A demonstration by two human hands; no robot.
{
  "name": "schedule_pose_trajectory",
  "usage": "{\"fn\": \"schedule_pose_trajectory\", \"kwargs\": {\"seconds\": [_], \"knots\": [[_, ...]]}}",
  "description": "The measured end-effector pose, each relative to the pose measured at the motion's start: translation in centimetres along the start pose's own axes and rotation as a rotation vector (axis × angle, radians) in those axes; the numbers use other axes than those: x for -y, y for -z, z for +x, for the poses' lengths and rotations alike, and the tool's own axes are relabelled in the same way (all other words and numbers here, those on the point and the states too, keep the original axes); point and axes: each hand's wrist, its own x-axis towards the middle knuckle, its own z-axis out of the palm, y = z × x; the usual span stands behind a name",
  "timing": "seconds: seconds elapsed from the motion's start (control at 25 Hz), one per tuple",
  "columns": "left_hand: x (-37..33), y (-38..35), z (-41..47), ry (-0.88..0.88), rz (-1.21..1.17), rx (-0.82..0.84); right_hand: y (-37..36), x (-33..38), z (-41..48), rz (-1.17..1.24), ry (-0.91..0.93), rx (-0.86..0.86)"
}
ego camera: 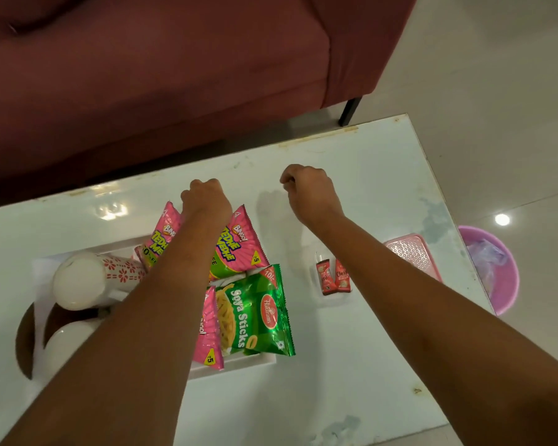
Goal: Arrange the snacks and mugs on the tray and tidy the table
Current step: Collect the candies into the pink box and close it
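A white tray lies on the white table. On it are three pink Bingo snack packets, a green Soya Sticks packet, and a white mug with red flowers lying on its side. A second white mug sits at the tray's near left, partly hidden by my arm. My left hand is at the tray's far edge, fingers curled over the tops of the pink packets. My right hand hovers over bare table to the right, fingers closed, nothing visible in it. Two small red sachets lie right of the tray.
A pink perforated lid or small tray rests near the table's right edge. A pink bin with a plastic bag stands on the floor beside it. A maroon sofa runs behind the table.
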Motion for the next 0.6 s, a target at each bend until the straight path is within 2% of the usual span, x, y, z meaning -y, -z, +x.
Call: {"fn": "schedule_pose_trajectory", "kwargs": {"seconds": [0.12,0.36,0.44,0.52,0.6], "knots": [[0.7,-0.8,1.0,-0.001,0.024,0.062,-0.7,0.6,-0.4,0.042,-0.030,0.011],[0.8,-0.9,1.9,-0.083,0.088,-0.032,-0.7,-0.2,-1.9,0.126,-0.075,-0.005],[0.2,0.0,0.7,-0.121,-0.112,-0.153,0.4,-0.9,-3.3,0.191,-0.128,-0.068],[-0.7,1.1,-2.3,-0.127,-0.441,-0.271,2.0,-1.9,-5.8,0.244,-0.194,-0.188],[-2.0,1.3,-6.7,-0.150,-0.725,-0.246,3.2,-3.0,-9.2,0.235,-0.256,-0.288]]}}
